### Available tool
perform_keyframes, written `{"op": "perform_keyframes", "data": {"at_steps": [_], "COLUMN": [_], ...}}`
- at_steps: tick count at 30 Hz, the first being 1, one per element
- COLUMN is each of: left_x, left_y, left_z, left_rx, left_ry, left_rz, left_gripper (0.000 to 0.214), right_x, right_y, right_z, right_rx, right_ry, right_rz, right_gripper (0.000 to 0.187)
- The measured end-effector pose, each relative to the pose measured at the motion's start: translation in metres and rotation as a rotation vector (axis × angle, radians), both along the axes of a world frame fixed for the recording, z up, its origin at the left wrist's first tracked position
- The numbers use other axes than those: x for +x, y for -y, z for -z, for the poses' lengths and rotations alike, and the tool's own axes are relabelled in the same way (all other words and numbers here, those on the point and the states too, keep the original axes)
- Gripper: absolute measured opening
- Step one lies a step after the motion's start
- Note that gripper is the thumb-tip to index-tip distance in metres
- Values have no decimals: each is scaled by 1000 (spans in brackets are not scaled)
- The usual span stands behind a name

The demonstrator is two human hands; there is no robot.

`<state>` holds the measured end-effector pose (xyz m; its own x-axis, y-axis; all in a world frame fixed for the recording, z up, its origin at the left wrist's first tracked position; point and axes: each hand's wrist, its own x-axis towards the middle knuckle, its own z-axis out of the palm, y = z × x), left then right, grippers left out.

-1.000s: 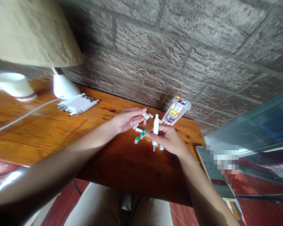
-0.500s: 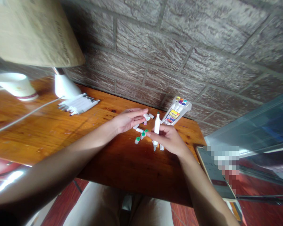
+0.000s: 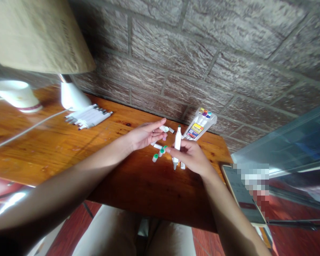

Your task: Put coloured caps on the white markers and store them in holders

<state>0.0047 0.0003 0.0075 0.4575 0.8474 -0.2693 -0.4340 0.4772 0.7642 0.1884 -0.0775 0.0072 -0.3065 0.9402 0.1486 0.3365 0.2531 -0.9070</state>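
Observation:
My right hand (image 3: 191, 157) is closed round a white marker (image 3: 177, 145), held almost upright above the wooden table (image 3: 69, 149) with its uncapped tips showing at top and bottom. My left hand (image 3: 145, 135) hovers just left of it and pinches a small white marker cap (image 3: 164, 128) between thumb and fingers. Several loose caps (image 3: 158, 153), some with green ends, lie on the table between and below my hands. A plastic marker case (image 3: 198, 129) with coloured marker ends lies against the brick wall just beyond my right hand.
A row of white markers (image 3: 88, 117) lies at the back left, beside a white lamp base (image 3: 70, 97) with a beige shade (image 3: 34, 35) and a cord (image 3: 24, 131). A white dish (image 3: 14, 94) sits far left. A notebook (image 3: 242, 195) lies off the table's right end.
My left hand has lifted the cap slightly and brought it nearer the marker's top end. My right hand and the marker have barely moved.

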Motion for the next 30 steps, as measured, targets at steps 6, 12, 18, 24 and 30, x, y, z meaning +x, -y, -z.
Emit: {"op": "perform_keyframes", "data": {"at_steps": [6,12,18,24,30], "left_x": [0,-2,-2,-3,-3], "left_y": [0,3,2,1,-1], "left_z": [-4,-6,-2,1,5], "left_rx": [-51,-50,8,37,75], "left_ry": [-5,33,98,109,113], "left_rz": [-31,28,81,81,56], "left_gripper": [23,22,15,7,13], "right_x": [0,-1,-2,-2,1], "right_y": [0,-1,-2,-4,-13], "right_z": [1,-1,-3,-1,-10], "right_rx": [19,34,66,-6,-53], "right_ry": [10,-33,-81,-319,-821], "right_rz": [13,30,35,220,441], "right_gripper": [26,28,22,30,35]}}
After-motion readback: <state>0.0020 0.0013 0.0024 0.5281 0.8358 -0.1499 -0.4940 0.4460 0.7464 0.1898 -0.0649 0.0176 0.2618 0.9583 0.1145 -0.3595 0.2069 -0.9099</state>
